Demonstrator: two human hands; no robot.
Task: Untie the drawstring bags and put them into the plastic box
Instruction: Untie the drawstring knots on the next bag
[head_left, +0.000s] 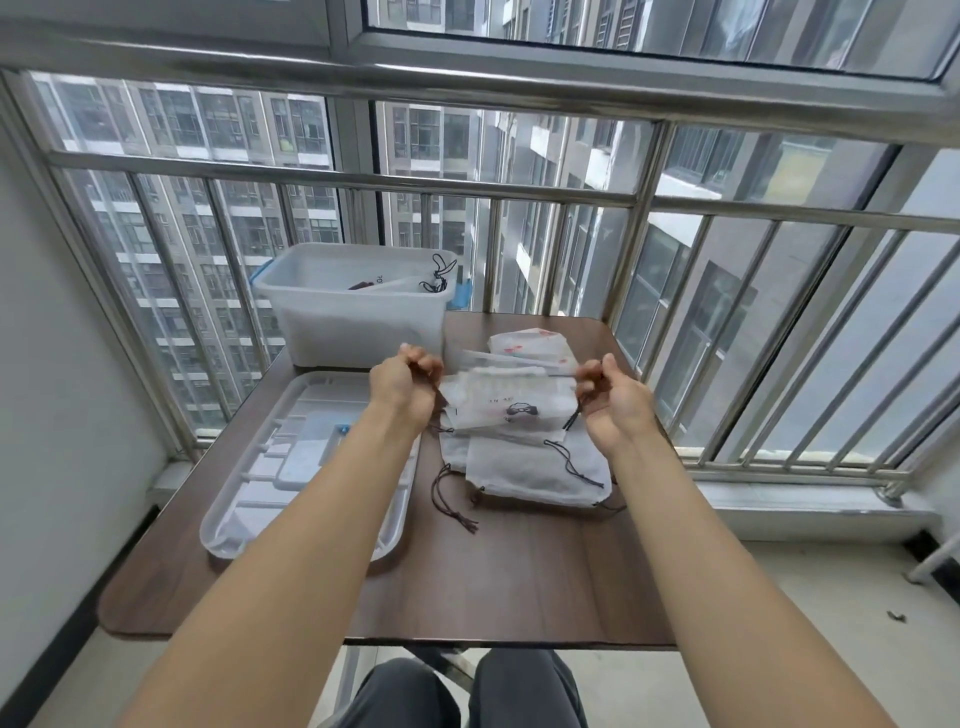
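Note:
A white drawstring bag (506, 397) with a small dark print hangs above the table, stretched flat between both hands. My left hand (402, 387) pinches its left top corner, and my right hand (613, 397) pinches the right corner, where a dark cord dangles. Below it lies a pile of white drawstring bags (530, 467) with dark cords trailing onto the table. Further back lie more bags (530, 345) with red print. The translucent plastic box (358, 312) stands at the table's far left, with a bag and its black cord inside.
The box's clear lid (306, 467) lies flat on the brown table (493, 582), left of the pile. A steel window railing (519, 192) runs right behind the table. My knees show under the table's near edge.

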